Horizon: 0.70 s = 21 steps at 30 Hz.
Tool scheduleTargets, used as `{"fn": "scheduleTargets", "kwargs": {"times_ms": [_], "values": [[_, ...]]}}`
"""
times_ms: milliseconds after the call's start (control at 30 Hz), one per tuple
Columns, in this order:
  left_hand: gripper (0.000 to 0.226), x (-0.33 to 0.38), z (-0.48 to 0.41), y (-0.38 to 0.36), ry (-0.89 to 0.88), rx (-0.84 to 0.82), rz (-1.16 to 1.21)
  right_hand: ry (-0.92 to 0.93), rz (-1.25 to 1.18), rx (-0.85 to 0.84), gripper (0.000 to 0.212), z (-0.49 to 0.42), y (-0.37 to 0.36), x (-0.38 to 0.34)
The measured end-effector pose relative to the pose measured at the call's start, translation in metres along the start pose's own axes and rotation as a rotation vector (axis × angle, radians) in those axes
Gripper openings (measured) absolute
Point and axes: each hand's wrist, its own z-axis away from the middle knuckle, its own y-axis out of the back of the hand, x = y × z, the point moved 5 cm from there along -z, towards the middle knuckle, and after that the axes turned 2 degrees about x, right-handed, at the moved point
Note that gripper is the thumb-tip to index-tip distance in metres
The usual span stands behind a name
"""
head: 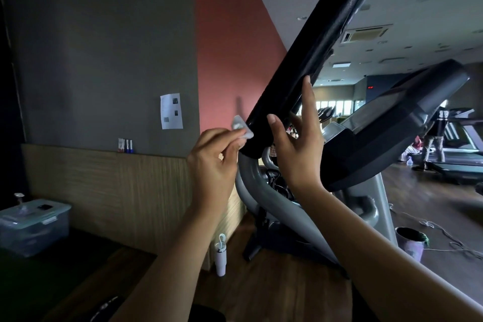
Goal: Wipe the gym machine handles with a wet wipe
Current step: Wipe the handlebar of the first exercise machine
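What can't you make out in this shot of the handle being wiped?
Head view:
- Black handle: top cut off by the upper edge.
- Wet wipe: mostly hidden by the left hand gripping it.
- Wall notice: print too small to read.
- Person at the treadmill: far off, blurred.

Dim room, darkest at the left edge; daylight from distant windows point(332, 107) at mid-right lights my right hand point(298, 149). Lines bend near the frame's edges, and the far right is soft.
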Motion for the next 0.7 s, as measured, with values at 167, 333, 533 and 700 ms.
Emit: {"fn": "scheduleTargets", "kwargs": {"times_ms": [167, 333, 533, 700], "values": [[0.024, 0.018, 0.001, -0.013, -0.075, 0.008, -0.134, 0.002, -0.028, -0.006, 0.068, 0.000, 0.002, -0.002], [0.022, 0.015, 0.024, -0.004, -0.075, 0.017, -0.184, -0.023, -0.016, -0.034, 0.067, 0.000, 0.004, -0.002], [0.029, 0.027, 0.004, -0.015, -0.007, 0.049, -0.184, -0.022, -0.036, -0.050, 0.067, 0.001, 0.005, -0.003], [0.028, 0.022, 0.019, -0.006, 0.058, 0.043, -0.227, -0.018, -0.049, -0.053, 0.068, -0.005, 0.010, -0.008]]}}
